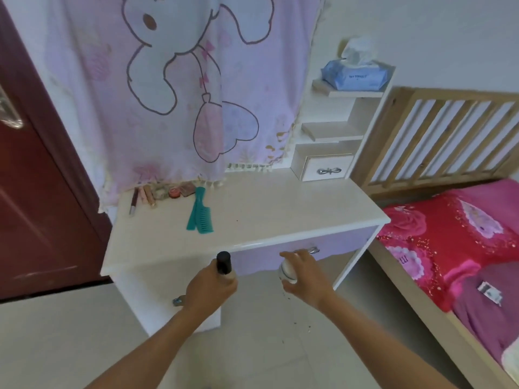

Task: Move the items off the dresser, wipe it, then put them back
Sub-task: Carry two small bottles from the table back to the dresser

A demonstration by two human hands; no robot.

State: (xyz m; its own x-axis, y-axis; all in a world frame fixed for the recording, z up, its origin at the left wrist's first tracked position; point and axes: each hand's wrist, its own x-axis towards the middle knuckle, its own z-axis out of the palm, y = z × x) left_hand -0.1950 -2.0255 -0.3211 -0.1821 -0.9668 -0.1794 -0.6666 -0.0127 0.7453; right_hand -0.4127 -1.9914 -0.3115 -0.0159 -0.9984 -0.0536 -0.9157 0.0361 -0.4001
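Observation:
The white dresser top [275,209] carries two teal combs [200,211] and, at its back left, several small cosmetics [163,193] and a slim pencil [134,202]. In front of the dresser's front edge, my left hand [209,290] grips a beige bottle with a black cap [223,263], held upright. My right hand [304,273] holds a small white round jar [288,272] from above, close to the purple drawer front [345,241]. Both hands are lower than the top surface.
A pink cartoon cloth [179,88] hangs behind the dresser. A shelf unit at the right rear bears a blue tissue pack [356,75] and a small drawer [327,169]. A bed with a red-pink cover [449,242] stands right; a dark red door [36,206] left.

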